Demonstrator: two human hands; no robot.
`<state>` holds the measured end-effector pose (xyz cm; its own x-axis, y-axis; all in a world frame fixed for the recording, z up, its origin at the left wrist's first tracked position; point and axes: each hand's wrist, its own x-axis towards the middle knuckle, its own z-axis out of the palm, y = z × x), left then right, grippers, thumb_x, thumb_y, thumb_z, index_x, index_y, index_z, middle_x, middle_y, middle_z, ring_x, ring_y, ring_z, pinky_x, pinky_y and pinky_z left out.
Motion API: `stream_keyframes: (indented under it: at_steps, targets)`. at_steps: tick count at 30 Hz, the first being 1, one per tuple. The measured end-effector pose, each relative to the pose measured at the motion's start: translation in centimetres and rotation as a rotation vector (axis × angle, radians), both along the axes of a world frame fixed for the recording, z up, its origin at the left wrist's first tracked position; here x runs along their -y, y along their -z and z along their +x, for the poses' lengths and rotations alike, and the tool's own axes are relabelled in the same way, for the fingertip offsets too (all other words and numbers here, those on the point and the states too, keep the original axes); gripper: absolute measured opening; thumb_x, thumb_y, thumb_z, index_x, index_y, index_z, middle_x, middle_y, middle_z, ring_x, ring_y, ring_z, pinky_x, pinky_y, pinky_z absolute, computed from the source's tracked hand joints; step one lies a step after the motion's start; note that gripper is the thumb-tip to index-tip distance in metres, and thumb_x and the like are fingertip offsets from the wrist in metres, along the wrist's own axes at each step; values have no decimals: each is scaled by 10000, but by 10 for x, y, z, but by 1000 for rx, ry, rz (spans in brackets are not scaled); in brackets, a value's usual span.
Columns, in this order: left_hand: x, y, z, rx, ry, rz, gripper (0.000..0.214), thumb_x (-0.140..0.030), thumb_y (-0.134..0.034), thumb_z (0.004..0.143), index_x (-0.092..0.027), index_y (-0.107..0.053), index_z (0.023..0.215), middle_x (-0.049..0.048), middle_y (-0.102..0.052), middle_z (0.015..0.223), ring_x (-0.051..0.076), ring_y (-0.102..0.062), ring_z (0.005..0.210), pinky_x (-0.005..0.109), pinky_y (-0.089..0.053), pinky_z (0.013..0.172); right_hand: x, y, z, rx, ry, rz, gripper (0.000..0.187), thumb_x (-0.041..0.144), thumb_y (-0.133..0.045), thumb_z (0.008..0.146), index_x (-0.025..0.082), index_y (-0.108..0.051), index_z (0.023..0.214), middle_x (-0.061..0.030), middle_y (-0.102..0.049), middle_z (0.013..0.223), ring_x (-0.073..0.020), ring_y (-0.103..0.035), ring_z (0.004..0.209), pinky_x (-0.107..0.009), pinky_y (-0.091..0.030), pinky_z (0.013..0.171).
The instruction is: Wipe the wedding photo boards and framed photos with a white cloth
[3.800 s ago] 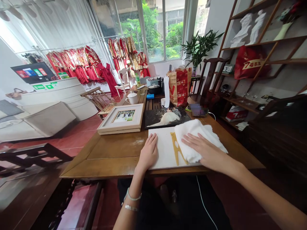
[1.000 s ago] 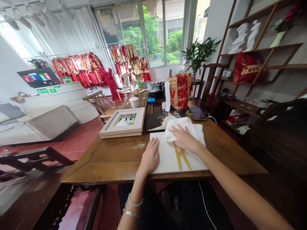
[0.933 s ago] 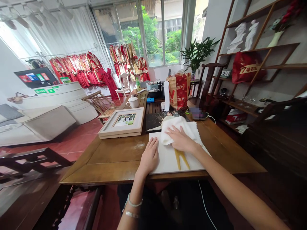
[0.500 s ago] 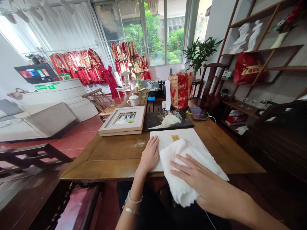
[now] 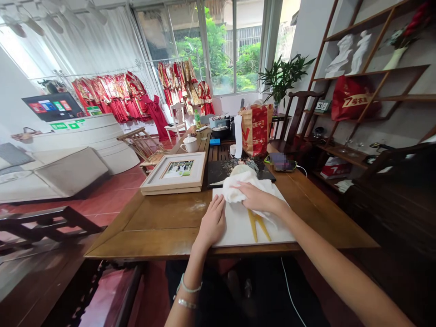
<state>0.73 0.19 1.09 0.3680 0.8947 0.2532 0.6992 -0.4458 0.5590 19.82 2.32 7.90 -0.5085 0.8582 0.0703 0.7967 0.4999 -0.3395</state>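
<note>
A white board [image 5: 235, 229] lies flat at the near edge of the table. On its left side my left hand [image 5: 213, 222] rests with fingers stretched out, holding nothing. My right hand [image 5: 254, 195] grips a bunched white towel [image 5: 235, 184] at the board's far edge. Below that hand, a yellow shape with two tapering legs [image 5: 257, 225] shows on the board; its upper part is covered. The towel overlaps the near side of a dark picture panel [image 5: 218, 171] with a pale gown on it.
On the wooden table [image 5: 163, 227], a light-framed photo [image 5: 173, 175] lies left of the panel, with a lidded white mug [image 5: 189, 143] behind it. A paper bag [image 5: 257, 129] stands further back. To the right lies a phone [image 5: 281, 162] with a cable.
My right hand has pushed the towel away from me, from the board's near right part to its far edge. The yellow legs are now uncovered. My left hand has stayed in place.
</note>
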Motion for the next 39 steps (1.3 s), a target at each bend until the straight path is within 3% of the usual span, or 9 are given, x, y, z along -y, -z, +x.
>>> stream_keyframes:
  at_steps: [4,7,13,20,23,28,30,33,39]
  targets:
    - [1,0,1,23,-6,49,462,-136,-344,907,-158,-515,1335,104,-474,1459,246,-342,1419,450,-315,1167,-20,-6,-24,17,-72,32,494,152,-454,812,169,-586,1287,-83,-576,1367,-227,-463,1303,-330,-360,1061]
    - [3,-2,1,20,1,65,439,-138,-337,915,-166,-536,1306,102,-501,1431,239,-366,1402,431,-355,1146,-14,-6,-31,76,-40,78,489,100,-453,773,142,-617,1232,-120,-631,1280,-242,-498,1263,-348,-353,1052]
    - [1,-2,0,5,24,20,467,-140,-310,936,-159,-490,1366,94,-445,1485,230,-273,1453,450,-260,1195,28,5,-23,230,142,174,502,81,-465,764,36,-593,1247,-209,-561,1348,-355,-381,1344,-514,-240,1115]
    - [-2,1,-5,-24,66,9,494,-240,-473,905,-186,-464,1396,94,-379,1526,255,-245,1461,454,-270,1186,94,22,-55,304,125,333,507,98,-481,762,-93,-576,1222,-328,-526,1325,-375,-370,1353,-478,-249,1143]
    - [0,1,-6,17,44,-12,482,-226,-436,918,-185,-461,1398,89,-377,1527,240,-258,1457,448,-302,1172,120,25,-52,248,10,363,590,75,-479,694,-96,-553,1254,-310,-494,1368,-359,-347,1372,-455,-259,1156]
    - [0,-1,-2,29,1,-41,481,-179,-370,922,-123,-465,1391,109,-401,1510,232,-268,1454,449,-273,1186,146,10,-11,111,-96,152,783,22,-423,565,22,-522,1342,-147,-463,1457,-262,-276,1418,-396,-275,1166]
    - [0,-1,0,30,-16,-41,481,-162,-339,925,-124,-473,1385,102,-405,1508,223,-274,1452,448,-265,1191,145,5,7,95,-46,84,818,7,-404,542,64,-527,1349,-96,-478,1454,-244,-257,1426,-411,-298,1157]
    - [2,-2,2,26,-29,-38,473,-167,-323,934,-143,-486,1377,90,-399,1513,221,-275,1452,457,-270,1189,127,6,31,98,81,54,793,-2,-398,574,72,-522,1354,-97,-477,1451,-243,-273,1421,-430,-310,1150]
    - [2,-2,1,4,-20,-29,484,-169,-311,935,-132,-468,1392,89,-391,1517,222,-267,1454,453,-261,1194,53,22,62,138,290,116,637,92,-440,734,79,-509,1367,-145,-461,1454,-315,-323,1395,-503,-296,1132]
